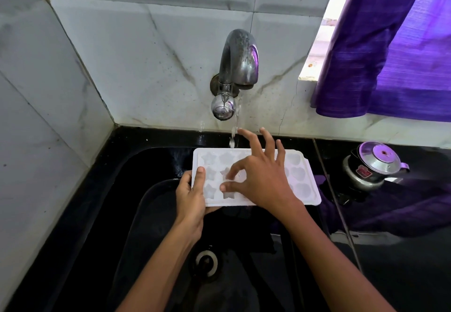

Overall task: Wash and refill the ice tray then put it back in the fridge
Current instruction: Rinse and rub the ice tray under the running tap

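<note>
I am holding one tray (302, 184) over the sink (127, 189), under one running tap (238, 62). My left hand (190, 197) is gripping its left edge, thumb on top. My right hand (258, 177) is spreading wide over it, thumb and forefinger touching the star moulds. One kettle (373, 165) is sitting at the counter's right edge
</note>
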The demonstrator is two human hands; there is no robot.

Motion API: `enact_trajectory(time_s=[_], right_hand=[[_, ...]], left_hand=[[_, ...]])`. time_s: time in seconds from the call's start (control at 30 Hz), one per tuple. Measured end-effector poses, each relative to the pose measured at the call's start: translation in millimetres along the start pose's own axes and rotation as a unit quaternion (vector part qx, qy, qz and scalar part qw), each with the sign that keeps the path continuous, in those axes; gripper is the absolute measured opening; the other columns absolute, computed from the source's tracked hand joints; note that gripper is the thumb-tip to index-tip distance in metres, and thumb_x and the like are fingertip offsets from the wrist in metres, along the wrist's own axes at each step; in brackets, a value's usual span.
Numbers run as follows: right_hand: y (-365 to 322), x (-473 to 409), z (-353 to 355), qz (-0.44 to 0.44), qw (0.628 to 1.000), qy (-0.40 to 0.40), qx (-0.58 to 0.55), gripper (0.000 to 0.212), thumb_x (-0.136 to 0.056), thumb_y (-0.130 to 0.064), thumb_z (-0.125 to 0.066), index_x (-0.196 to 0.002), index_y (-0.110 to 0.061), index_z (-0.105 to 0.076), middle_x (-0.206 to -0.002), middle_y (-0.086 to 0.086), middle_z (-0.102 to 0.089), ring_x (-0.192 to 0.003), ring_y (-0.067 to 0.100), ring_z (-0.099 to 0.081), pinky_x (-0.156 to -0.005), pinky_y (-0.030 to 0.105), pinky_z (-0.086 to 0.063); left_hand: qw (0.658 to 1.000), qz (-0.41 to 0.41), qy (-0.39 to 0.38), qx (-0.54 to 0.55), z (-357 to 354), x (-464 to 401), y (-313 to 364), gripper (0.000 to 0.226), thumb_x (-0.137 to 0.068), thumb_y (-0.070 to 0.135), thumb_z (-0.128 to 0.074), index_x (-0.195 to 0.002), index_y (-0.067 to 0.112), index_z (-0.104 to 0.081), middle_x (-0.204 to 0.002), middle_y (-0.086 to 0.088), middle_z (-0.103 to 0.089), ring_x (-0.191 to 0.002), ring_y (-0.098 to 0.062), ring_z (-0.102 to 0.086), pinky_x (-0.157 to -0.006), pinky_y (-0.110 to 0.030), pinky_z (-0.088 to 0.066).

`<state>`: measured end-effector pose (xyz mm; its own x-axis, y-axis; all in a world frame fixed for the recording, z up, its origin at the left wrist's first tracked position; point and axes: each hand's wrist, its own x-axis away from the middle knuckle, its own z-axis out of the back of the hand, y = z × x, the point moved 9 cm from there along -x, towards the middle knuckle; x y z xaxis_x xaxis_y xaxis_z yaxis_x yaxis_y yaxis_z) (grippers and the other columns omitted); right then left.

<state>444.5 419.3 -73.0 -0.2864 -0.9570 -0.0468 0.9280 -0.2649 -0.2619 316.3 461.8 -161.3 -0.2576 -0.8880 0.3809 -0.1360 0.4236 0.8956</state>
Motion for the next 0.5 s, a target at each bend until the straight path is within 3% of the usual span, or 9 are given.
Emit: enact_trajectory(time_s=[0.1, 0.2, 0.27, 0.5], right_hand=[[1, -4, 3, 0.002, 1.0, 0.01, 0.01, 0.034, -0.065, -0.063, -0.071, -0.086, -0.037, -0.071, -0.156, -0.014, -0.002, -0.143, 0.024, 0.016, -0.114, 0.054, 0.004], [0, -7, -9, 0.009, 0.998, -0.055, 0.021, 0.036, -0.077, -0.063, -0.061, -0.103, -0.039, -0.068, -0.157, -0.012, 0.011, -0.141, 0.026, 0.025, -0.112, 0.055, 0.014], [-1, -8, -13, 0.01, 0.997, -0.079, 0.026, 0.035, -0.081, -0.06, -0.058, -0.107, -0.038, -0.067, -0.157, -0.011, 0.014, -0.141, 0.027, 0.027, -0.111, 0.053, 0.017], [-1, -10, -2, 0.013, 0.999, -0.009, 0.031, 0.036, -0.066, -0.063, -0.07, -0.089, -0.035, -0.073, -0.157, -0.013, 0.004, -0.141, 0.024, 0.02, -0.112, 0.054, 0.009]], left_hand=[[1.0, 0.005, -0.002, 0.0, -2, -5, 0, 0.026, -0.097, 0.036, -0.048, -0.111, 0.016, -0.058, -0.1, -0.009, -0.072, -0.086, -0.027, -0.071, -0.072, -0.044, -0.059], [1.0, 0.007, -0.002, 0.0, -1, -8, 0, 0.028, -0.097, 0.036, -0.049, -0.114, 0.015, -0.057, -0.098, -0.008, -0.072, -0.079, -0.022, -0.072, -0.061, -0.036, -0.058], [1.0, 0.011, 0.0, -0.003, -1, -10, -2, 0.029, -0.097, 0.037, -0.049, -0.115, 0.016, -0.057, -0.1, -0.008, -0.072, -0.08, -0.022, -0.072, -0.063, -0.037, -0.058], [1.0, 0.014, -0.003, 0.001, -1, -9, -5, 0.029, -0.097, 0.035, -0.048, -0.115, 0.015, -0.056, -0.101, -0.009, -0.072, -0.081, -0.022, -0.072, -0.067, -0.039, -0.06]])
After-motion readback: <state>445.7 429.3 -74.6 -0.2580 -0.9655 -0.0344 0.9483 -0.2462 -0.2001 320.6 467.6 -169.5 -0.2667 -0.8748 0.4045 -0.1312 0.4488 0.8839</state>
